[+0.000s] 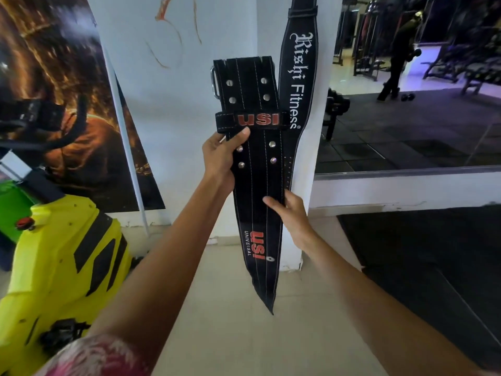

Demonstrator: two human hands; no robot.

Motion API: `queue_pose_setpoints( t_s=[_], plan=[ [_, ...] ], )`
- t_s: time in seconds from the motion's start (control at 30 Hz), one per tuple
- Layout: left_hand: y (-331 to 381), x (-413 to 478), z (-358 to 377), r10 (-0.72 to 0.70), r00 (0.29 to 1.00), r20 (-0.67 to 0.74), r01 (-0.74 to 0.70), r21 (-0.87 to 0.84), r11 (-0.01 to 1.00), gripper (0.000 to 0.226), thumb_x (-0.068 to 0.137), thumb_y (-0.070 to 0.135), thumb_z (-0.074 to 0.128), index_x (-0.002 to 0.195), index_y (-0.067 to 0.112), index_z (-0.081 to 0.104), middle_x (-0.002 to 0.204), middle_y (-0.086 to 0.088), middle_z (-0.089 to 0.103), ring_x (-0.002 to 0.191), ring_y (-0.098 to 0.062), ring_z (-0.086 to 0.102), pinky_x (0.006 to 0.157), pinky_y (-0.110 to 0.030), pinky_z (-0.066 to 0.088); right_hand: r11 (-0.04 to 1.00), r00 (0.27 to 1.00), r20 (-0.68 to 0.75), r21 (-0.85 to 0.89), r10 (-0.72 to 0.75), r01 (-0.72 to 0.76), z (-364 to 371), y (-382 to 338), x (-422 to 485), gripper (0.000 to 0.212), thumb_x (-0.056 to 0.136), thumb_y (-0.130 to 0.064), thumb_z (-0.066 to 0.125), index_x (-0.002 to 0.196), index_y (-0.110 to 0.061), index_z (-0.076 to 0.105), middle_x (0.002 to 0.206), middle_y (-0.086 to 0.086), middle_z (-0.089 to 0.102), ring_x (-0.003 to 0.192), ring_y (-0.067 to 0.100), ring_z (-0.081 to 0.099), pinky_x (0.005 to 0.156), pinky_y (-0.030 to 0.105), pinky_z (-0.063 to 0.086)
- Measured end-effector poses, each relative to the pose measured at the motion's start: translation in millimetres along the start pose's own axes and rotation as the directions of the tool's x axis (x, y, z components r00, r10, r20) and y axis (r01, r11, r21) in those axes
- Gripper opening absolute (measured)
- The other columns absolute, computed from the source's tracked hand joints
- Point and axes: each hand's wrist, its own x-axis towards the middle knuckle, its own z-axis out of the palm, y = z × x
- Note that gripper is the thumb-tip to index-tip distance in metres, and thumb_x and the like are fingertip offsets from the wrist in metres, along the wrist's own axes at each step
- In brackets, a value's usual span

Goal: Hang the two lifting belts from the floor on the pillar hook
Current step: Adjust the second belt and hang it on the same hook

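Observation:
A black belt with white "Fitness" lettering (pixel 296 77) hangs down the white pillar (pixel 273 28); its top runs out of the frame, so the hook is hidden. In front of it I hold a second black belt with red "USI" logos (pixel 257 185) upright, its silver buckle at the upper left and its tail pointing down. My left hand (pixel 221 158) grips this belt's left edge just under the logo loop. Lower down, my right hand (pixel 291 213) holds its right edge.
A yellow and green machine (pixel 62 261) stands at the lower left. A large poster (pixel 67 90) covers the wall left of the pillar. A wall mirror (pixel 406 90) on the right shows gym racks and a person. Dark rubber flooring (pixel 433 253) lies at the right.

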Motion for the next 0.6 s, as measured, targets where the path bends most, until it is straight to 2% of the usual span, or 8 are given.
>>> queue_pose_setpoints(
  t_s=[0.07,0.17,0.23,0.27,0.37,0.47,0.53,0.6],
  plan=[
    [3.7,-0.6,1.6,0.017,1.0,-0.011,-0.018,-0.009,1.0,0.01,0.08,0.0,0.068,0.086,0.008,0.067,0.069,0.0,0.072,0.062,-0.015,0.069,0.061,-0.03,0.059,0.99,0.993,0.042,-0.091,0.113,-0.109,-8.1,32.0,-20.5,0.033,0.087,-0.009,0.06,0.118,0.003,0.055,0.12,0.018,0.063,0.099,0.018,0.063,0.078,0.01,0.051],
    [8.8,-3.2,1.1,0.041,0.999,-0.011,-0.041,-0.01,0.999,0.011,0.08,0.0,0.068,0.085,0.01,0.067,0.069,0.002,0.071,0.061,-0.012,0.069,0.057,-0.028,0.058,0.971,0.974,0.091,-0.134,0.209,-0.196,-9.0,37.3,-37.0,0.035,0.085,-0.009,0.062,0.117,0.004,0.056,0.109,0.009,0.065,0.1,0.02,0.061,0.103,0.035,0.044],
    [12.4,-2.9,-0.6,0.056,0.998,-0.009,-0.056,-0.019,0.998,0.011,0.08,0.0,0.068,0.083,0.01,0.066,0.07,0.002,0.071,0.062,-0.013,0.069,0.058,-0.028,0.057,0.984,0.984,0.032,-0.045,0.173,-0.172,-2.6,14.4,-29.4,0.042,0.086,-0.016,0.062,0.122,0.003,0.052,0.099,-0.002,0.059,0.096,0.012,0.055,0.103,0.027,0.034],
    [14.3,-2.8,-1.4,0.059,0.998,-0.009,-0.059,-0.016,0.998,0.011,0.081,0.0,0.068,0.083,0.011,0.066,0.069,0.003,0.072,0.063,-0.013,0.069,0.059,-0.028,0.057,0.99,0.99,-0.024,0.006,0.142,-0.142,-0.6,3.2,-20.6,0.044,0.085,-0.018,0.062,0.122,0.004,0.051,0.101,0.0,0.058,0.098,0.014,0.053,0.1,0.029,0.034],
    [18.5,-1.9,-2.7,0.066,0.998,-0.01,-0.066,0.001,0.998,0.009,0.081,0.005,0.069,0.082,0.013,0.065,0.072,0.003,0.071,0.07,-0.015,0.067,0.061,-0.029,0.054,0.998,0.994,-0.108,0.063,0.032,-0.025,1.2,-15.5,0.7,0.034,0.083,-0.018,0.066,0.105,0.008,0.06,0.109,0.024,0.065,0.1,0.026,0.062,0.099,0.033,0.042],
    [20.7,0.0,-8.1,0.064,0.997,-0.034,-0.064,-0.004,0.998,0.009,0.079,0.007,0.071,0.08,0.015,0.066,0.077,0.0,0.068,0.076,-0.02,0.062,0.061,-0.031,0.049,0.993,0.993,-0.023,0.031,0.112,-0.111,-0.4,9.0,-9.3,0.02,0.083,-0.01,0.065,0.099,0.001,0.063,0.097,0.011,0.068,0.083,0.008,0.068,0.087,0.022,0.052],
    [18.1,0.0,-14.5,0.056,0.998,-0.031,-0.057,-0.005,0.998,0.01,0.079,0.007,0.071,0.079,0.016,0.067,0.077,-0.001,0.068,0.079,-0.023,0.059,0.061,-0.031,0.047,0.979,0.979,0.078,-0.101,0.187,-0.179,-3.7,31.4,-25.6,0.024,0.082,-0.008,0.066,0.104,0.0,0.062,0.1,0.009,0.069,0.086,0.011,0.068,0.087,0.024,0.053],
    [14.7,-2.8,-19.5,0.043,0.999,-0.022,-0.043,0.003,0.999,0.01,0.079,0.007,0.071,0.078,0.017,0.068,0.08,-0.003,0.066,0.084,-0.026,0.055,0.063,-0.032,0.043,0.919,0.921,0.219,-0.304,0.323,-0.25,-7.8,45.0,-34.9,0.033,0.08,-0.009,0.068,0.11,0.003,0.061,0.105,0.009,0.069,0.092,0.018,0.065,0.092,0.032,0.05]
  ],
)
